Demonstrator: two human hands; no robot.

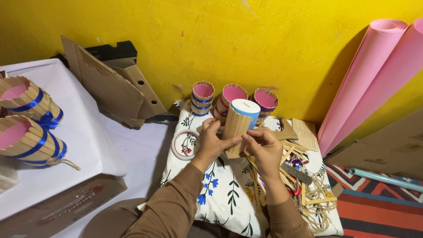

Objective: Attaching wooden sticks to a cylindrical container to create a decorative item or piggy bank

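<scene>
A floral pillow [220, 194] lies on the floor against a yellow wall [246, 39], and the person sits right behind it, brown sleeves reaching forward over the cloth. Above the pillow's middle the left hand [211, 143] is closed around the side of a can [240, 121], a blue-and-white cylinder with a slot in its lid, partly cladded in upright wooden sticks. The right hand [263, 147] meets it from the other side, its grip pinching the lower edge of the stick cladding with thumb and forefinger. The can is held tilted, clear of the pillow, between the two hands.

Just left of the left hand a tape roll [186, 144] lies flat on the pillow. Right of the right hand is a loose heap of sticks [294, 154], with twine [319, 207] coiled at the pillow's near right corner. Beyond the can, three stick cups [233, 99] with pink lining stand in a row close to the wall.

To the far left, on a white cloth [83, 132] over a box, two larger stick baskets [28, 123] with blue ribbon sit one behind the other. Folded cardboard [110, 88] leans on the wall behind them. On the right, pink paper rolls [374, 75] lean against the wall above a striped rug [379, 211].
</scene>
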